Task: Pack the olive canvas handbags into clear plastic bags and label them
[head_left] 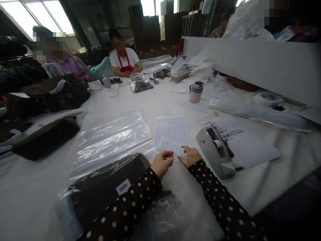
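My left hand (163,163) is closed in a pinch over the lower edge of a small printed sheet; what its fingers hold is too small to make out. Fingers apart, my right hand (190,156) touches the right side of that small sheet (169,144). Beneath it lies a larger sheet of printed rows (172,129). A dark item in clear plastic (100,190), with a white barcode label (123,186), is under and beside my left forearm. Flat clear plastic bags (112,137) lie beyond it.
On the right stand a grey tape dispenser (215,152) and handwritten paper (253,144). Farther back are a lidded cup (196,92) and a long plastic roll (258,113). Dark bags (45,137) lie left. Two people (126,60) are across the table; others are behind the white partition (245,67).
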The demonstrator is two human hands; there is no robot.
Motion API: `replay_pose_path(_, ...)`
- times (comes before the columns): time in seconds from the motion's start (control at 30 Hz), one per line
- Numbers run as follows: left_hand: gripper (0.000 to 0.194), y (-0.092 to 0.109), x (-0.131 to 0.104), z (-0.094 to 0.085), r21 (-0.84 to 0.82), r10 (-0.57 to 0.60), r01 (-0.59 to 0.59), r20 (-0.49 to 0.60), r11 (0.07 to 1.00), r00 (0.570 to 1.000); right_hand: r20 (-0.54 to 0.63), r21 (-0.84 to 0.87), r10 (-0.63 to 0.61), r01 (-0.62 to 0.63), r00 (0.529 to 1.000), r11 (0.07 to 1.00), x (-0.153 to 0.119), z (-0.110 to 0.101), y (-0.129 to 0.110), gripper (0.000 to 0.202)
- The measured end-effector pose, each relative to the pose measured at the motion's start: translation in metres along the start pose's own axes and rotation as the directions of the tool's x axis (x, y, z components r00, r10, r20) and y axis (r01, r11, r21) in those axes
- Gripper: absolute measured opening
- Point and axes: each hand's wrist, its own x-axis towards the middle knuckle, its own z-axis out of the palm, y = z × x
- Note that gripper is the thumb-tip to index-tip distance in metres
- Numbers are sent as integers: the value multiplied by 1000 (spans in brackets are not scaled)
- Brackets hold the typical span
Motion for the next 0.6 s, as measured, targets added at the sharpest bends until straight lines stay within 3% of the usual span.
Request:
replay_pose_path(0.07,23,-8,2,3,85,-2,4,-24,996,1000,130,-27,58,-55,990,998,18,6,-3,45)
replay_pose_path(0.17,24,-16,6,4,210,18,-2,-73,978,997,310,-32,104,-99,945,995,34,10,-2,25)
replay_pose_path(0.3,26,-23,9,11,336,92,-55,-96,940,991,464,91,34,-85,885,992,45,10,7,19)
replay_pose_path(0.43,28,-28,11,22,418,206,-147,-99,897,974,522,320,-122,-61,844,945,45,10,15,31)
replay_pose_path(0.6,25,-33,15,27,529,306,-212,-95,822,947,486,462,-232,-22,843,887,41,7,15,42)
